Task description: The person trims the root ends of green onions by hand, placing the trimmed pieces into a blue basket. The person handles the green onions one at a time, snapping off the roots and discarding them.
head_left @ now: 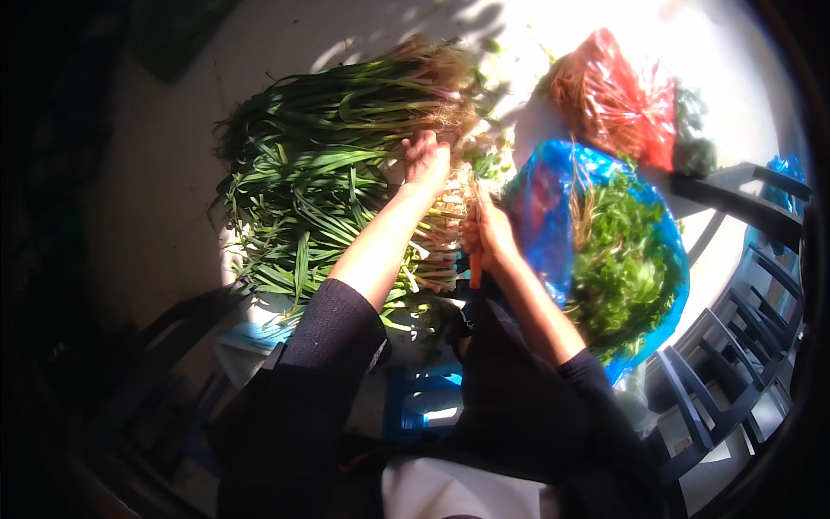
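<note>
A large heap of long flat-leaved stalks that look like green garlic (303,177) lies in front of me, leaves to the left and pale pinkish bases with stringy roots to the right. My left hand (425,160) reaches over the heap, its fingers closed on stalks near their root ends. Just to the right, my right hand (491,232) is wrapped round the orange handle of a knife (475,266). Its blade points away from me, beside the roots, and is partly lost in glare. Which stalks the left fingers hold is hard to make out.
At my right stands a blue plastic bag (674,298) full of leafy green herbs (618,268). Behind it sits a tied red plastic bag (614,99). Dark chairs (726,346) line the right side. A blue stool (395,402) shows below, and pale trimmings (493,130) lie beyond my hands.
</note>
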Demonstrator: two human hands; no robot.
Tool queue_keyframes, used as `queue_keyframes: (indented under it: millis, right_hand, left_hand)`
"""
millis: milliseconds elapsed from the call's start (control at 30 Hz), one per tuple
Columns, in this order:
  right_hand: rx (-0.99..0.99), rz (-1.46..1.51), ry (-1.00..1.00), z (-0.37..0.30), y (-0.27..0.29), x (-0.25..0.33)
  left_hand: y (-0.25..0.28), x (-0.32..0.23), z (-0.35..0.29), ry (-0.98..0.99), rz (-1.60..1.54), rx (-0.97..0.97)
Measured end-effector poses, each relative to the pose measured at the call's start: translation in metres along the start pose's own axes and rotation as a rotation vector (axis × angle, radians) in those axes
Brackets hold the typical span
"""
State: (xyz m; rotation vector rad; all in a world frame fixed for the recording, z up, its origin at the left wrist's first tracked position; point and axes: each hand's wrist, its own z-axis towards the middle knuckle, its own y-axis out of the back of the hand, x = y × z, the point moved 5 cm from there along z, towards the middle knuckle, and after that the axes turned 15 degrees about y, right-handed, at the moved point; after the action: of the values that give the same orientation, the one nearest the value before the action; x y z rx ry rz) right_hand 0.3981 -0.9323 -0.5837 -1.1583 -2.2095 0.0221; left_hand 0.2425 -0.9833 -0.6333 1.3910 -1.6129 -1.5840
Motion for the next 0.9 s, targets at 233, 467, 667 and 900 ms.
queue_keyframes:
  millis: [233,467,667,900]
  right_hand:
    - [0.041,-0.062,0.103,0.015,0.017,-0.008]
    - [0.384,-0.310,0.187,-0.003,-0.021,0.012]
    - [0.461,-0.579,0.222,-0.014,-0.026,0.029]
    - [0.190,-0.204,0.190,0.002,-0.003,0.003]
  left_hand:
    - [0.049,0.010,-0.033,-0.042,-0.652,0.279]
    - [0.078,0.024,-0.066,-0.094,-0.682,0.440]
    - [0.082,0.006,-0.078,-0.008,-0.793,0.536]
    - [0.063,-0.016,-0.073,-0.233,-0.681,0.162]
